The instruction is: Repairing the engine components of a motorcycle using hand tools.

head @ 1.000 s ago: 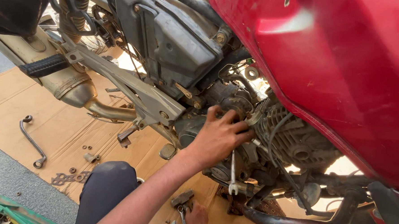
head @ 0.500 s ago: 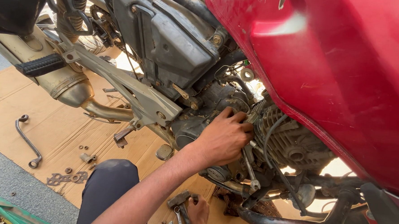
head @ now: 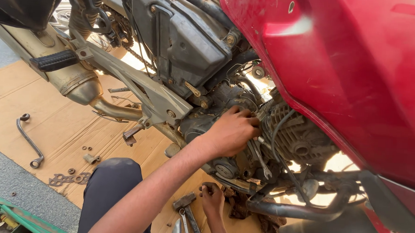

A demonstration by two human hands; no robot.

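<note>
Hands at the grimy grey engine block [head: 244, 132] of a red-tanked motorcycle [head: 349, 67]: right hand [head: 232, 131], fingers curled, grips a slim steel spanner [head: 260, 158]; left hand [head: 212, 198] pinches something unseen. Spanner may slip (oily surfaces), skinning knuckles on cooling fins [head: 295, 134].

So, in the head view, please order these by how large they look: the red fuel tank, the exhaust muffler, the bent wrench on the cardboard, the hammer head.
1. Red fuel tank, though it is nearest the camera.
2. Exhaust muffler.
3. Bent wrench.
4. Hammer head.
</note>
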